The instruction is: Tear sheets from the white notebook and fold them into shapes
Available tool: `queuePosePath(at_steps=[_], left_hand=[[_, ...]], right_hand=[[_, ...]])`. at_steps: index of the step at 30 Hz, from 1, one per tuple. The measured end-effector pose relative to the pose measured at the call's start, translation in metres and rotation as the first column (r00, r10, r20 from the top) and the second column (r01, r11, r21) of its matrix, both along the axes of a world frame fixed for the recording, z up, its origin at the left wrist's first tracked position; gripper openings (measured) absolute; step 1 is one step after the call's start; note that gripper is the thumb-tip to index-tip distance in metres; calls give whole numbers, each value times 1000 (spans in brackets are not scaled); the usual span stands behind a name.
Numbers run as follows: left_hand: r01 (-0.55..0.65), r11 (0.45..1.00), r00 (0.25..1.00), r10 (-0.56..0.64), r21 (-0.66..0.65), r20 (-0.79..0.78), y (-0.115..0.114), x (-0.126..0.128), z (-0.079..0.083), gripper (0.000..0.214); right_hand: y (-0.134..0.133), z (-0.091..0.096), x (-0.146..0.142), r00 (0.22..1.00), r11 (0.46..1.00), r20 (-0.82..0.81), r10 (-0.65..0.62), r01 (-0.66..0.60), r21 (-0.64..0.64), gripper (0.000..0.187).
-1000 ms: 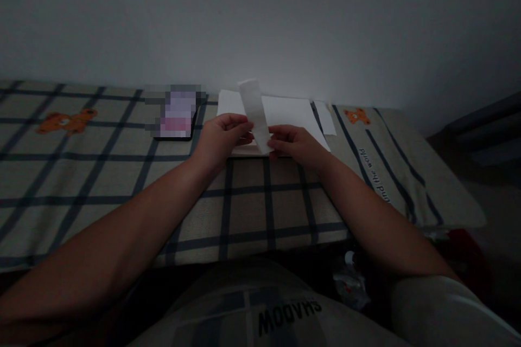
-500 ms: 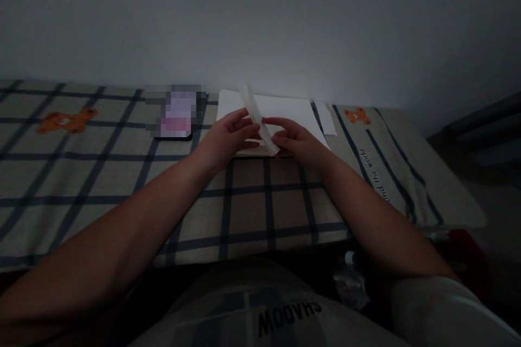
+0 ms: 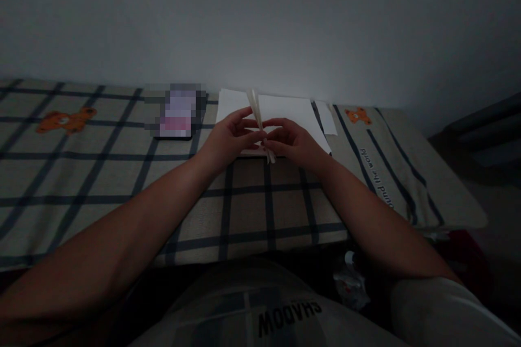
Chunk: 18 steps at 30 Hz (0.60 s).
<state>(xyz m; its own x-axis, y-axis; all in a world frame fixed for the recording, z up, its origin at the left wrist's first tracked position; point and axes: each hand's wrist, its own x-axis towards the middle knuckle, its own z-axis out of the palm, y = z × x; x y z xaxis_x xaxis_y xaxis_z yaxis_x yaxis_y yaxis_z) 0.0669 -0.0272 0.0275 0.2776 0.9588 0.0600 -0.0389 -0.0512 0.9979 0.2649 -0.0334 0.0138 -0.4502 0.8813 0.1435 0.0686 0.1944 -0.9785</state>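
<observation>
Between my two hands is a narrow folded strip of whitish paper (image 3: 254, 103), pinched in at its middle and fanning out at both ends. My left hand (image 3: 229, 138) grips it from the left, thumb and fingertips closed on the middle. From the right, my right hand (image 3: 295, 141) pinches the same spot, its fingertips meeting those of the left. Beneath the hands lie white paper sheets (image 3: 285, 108), partly covered by the fingers.
A phone (image 3: 178, 114) with a blurred screen lies left of the sheets. Right of them is a small white paper piece (image 3: 326, 118). The checked tablecloth (image 3: 134, 173) covers the table against a pale wall (image 3: 260, 21). A plastic bottle (image 3: 350, 282) shows below the table edge.
The paper strip has turned more upright and is now squeezed narrow at its middle, its ends fanned. My right hand has moved slightly left, closer to my left fingertips.
</observation>
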Motion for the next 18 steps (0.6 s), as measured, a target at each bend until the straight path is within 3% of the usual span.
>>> queuePosePath(at_steps=[5, 12, 18], left_hand=[[21, 999, 999, -23, 32, 49, 3, -2, -6, 62], [36, 997, 996, -41, 65, 73, 10, -4, -12, 58], [33, 996, 997, -39, 87, 60, 8, -5, -9, 53]], right_hand=[[-1, 3, 0, 999, 1000, -22, -24, 24, -15, 47], [5, 1, 5, 958, 953, 31, -284, 279, 117, 23], [7, 2, 5, 929, 923, 35, -369, 361, 135, 25]])
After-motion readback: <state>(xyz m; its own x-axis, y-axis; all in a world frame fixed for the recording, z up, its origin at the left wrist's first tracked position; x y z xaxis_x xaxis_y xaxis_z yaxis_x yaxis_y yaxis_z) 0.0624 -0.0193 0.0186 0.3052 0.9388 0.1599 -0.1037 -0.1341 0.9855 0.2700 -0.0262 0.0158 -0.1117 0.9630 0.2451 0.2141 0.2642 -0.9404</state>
